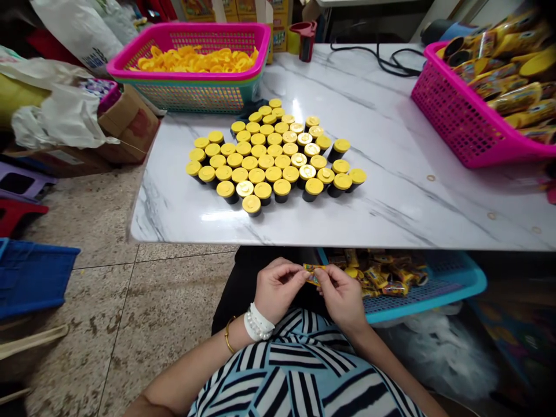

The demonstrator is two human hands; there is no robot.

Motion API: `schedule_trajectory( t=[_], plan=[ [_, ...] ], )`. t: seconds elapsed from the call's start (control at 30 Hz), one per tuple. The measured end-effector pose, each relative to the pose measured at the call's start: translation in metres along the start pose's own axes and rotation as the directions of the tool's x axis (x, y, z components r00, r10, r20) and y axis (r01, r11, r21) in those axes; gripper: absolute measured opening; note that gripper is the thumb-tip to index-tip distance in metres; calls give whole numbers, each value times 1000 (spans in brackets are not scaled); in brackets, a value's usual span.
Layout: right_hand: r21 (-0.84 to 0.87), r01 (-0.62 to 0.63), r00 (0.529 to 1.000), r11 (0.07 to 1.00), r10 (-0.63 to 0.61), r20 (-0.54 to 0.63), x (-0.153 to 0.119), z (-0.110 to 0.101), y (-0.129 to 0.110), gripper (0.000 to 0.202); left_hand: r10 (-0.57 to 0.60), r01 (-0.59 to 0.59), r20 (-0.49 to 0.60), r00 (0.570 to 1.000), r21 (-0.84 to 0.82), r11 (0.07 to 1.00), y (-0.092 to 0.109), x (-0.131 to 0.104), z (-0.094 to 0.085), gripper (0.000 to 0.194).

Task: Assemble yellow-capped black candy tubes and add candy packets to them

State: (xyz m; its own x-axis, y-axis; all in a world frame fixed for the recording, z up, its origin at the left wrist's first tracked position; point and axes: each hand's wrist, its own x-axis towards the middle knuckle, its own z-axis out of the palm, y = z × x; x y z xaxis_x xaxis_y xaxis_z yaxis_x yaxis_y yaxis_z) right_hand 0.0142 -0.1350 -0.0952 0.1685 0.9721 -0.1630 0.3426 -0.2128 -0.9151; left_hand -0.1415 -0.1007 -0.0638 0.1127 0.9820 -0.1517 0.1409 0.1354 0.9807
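Just below the table's front edge, my left hand and my right hand meet, each pinching a small yellow printed sleeve between thumb and fingers. The sleeve looks flat, and the fingers partly cover it. On the table in front stands a close cluster of small black canisters with yellow lids, all upright. Beside my right hand, at lap height, a blue basket holds several loose yellow-wrapped canisters.
A pink basket stacked on a green one holds yellow lids at the back left. Another pink basket on the right is heaped with wrapped canisters. A black cable lies at the back. Blue crate stands left.
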Motion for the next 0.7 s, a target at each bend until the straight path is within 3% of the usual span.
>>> schedule_trajectory(
  t=[0.17, 0.3, 0.47, 0.6, 0.7],
  plan=[
    [-91, 160, 987, 983, -162, -15, -1, 3, -4, 29, -50, 50, -3, 999, -76, 996, -6, 0, 0, 16],
    [-118, 219, 974, 969, -224, -30, -1, 4, -8, 28, -185, 183, 0, 983, -155, 971, -5, 2, -5, 21],
    [-153, 284, 956, 946, -292, -30, 1, 4, -12, 28, -374, 405, 168, 912, -221, 887, 0, 2, -12, 39],
    [-155, 343, 939, 927, -344, 19, 4, 8, -15, 28, -430, 461, 171, 887, -245, 853, -3, 5, -16, 45],
    [-183, 398, 916, 899, -399, 32, 5, 11, -19, 28, -419, 451, 167, 892, -283, 847, -5, 6, -18, 51]
  ],
)
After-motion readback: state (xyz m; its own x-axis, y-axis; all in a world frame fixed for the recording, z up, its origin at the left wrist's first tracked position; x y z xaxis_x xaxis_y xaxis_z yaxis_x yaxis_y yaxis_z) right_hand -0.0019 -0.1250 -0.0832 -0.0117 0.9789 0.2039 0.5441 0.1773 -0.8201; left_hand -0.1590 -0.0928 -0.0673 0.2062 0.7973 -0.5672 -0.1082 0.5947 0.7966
